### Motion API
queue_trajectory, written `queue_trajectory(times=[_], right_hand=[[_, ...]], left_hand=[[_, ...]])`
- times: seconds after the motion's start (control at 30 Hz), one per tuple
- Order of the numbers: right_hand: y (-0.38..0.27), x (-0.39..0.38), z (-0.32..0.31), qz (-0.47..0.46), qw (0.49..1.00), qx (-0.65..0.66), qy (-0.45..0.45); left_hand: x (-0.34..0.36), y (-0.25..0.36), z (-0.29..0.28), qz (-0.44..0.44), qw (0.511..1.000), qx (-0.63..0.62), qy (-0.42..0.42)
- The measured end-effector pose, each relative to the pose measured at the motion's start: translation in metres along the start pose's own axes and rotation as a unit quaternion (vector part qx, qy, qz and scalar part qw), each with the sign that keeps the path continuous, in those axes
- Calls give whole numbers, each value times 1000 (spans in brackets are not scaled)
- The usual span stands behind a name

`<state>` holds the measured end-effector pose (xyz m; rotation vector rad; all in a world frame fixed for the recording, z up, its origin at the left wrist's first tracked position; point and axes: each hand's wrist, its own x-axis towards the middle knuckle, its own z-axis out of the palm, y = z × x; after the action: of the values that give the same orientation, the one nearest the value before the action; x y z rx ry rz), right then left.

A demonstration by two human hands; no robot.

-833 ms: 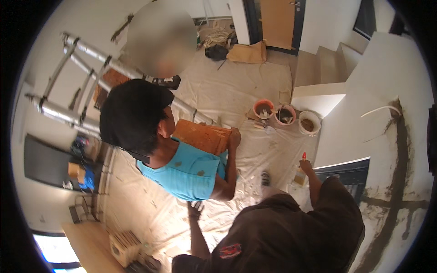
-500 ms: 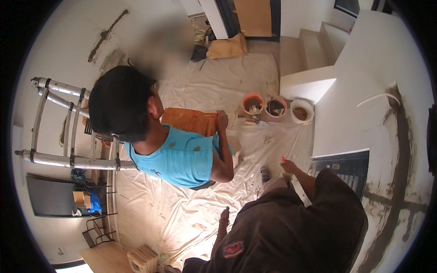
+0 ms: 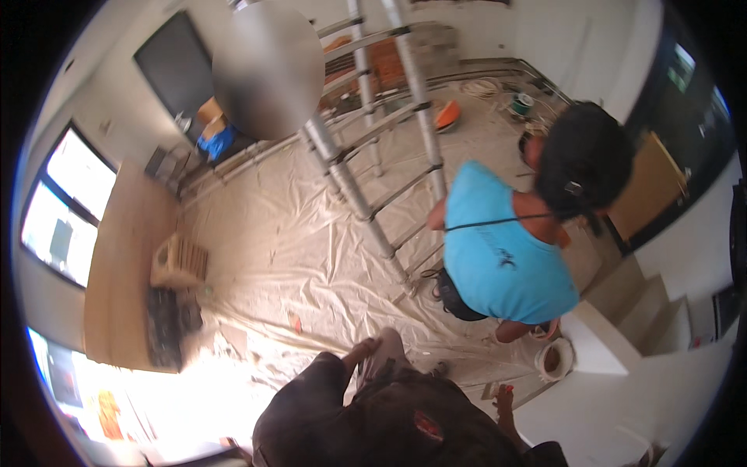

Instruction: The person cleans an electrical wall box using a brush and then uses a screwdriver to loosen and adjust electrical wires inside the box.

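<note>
My right hand [image 3: 504,398] hangs low at my right side, its fingers closed around a small red object [image 3: 510,388] whose kind I cannot make out. Hanging beside my light trouser leg [image 3: 387,342] is my left hand [image 3: 364,349]; it is small and unclear, so its grip does not show. Close ahead on the right, a co-worker in a light blue sleeveless top [image 3: 506,257] and dark cap faces away from me, hands mostly hidden by the body. A white bucket [image 3: 554,359] stands between the co-worker and the low stair wall.
An aluminium ladder [image 3: 362,206] stands ahead on the creased dust sheet [image 3: 264,233]. To the left are a wooden panel [image 3: 117,272] and a slatted wooden crate [image 3: 180,261]. Stairs [image 3: 657,311] rise at right; an orange tub-like thing [image 3: 447,115] lies farther off.
My view has swung left, bringing the windows and wooden panel into sight. The co-worker now appears at right, turned away; the reddish-brown slab held before is hidden. My right hand still holds the red object.
</note>
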<state>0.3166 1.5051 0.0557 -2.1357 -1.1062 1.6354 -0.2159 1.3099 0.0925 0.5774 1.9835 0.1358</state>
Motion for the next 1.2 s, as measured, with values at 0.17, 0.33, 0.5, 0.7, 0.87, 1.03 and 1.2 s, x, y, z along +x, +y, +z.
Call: queue_trajectory(times=[0.17,0.33,0.5,0.7,0.87,1.03,1.2], right_hand=[[60,65,-33,-241,905,-349,-40],[37,42,-13,-322,734,-598,-21],[-85,-102,132,80,996,-46,4],[-138,-91,196,-319,779,-533,-83],[-268,-110,391,-439,823,-352,-77],[-443,-210,589,-559,715,-330,-262],[-531,-226,759,-387,781,-202,-447]], left_hand=[[37,-1,-13,-6,989,-125,79],[103,-66,-15,75,987,135,44],[101,-144,-101,2,987,158,-14],[146,-200,-162,-47,998,32,7],[149,-233,-258,-97,952,-218,190],[128,-153,-380,235,898,-286,237],[69,-70,-530,400,861,8,314]])
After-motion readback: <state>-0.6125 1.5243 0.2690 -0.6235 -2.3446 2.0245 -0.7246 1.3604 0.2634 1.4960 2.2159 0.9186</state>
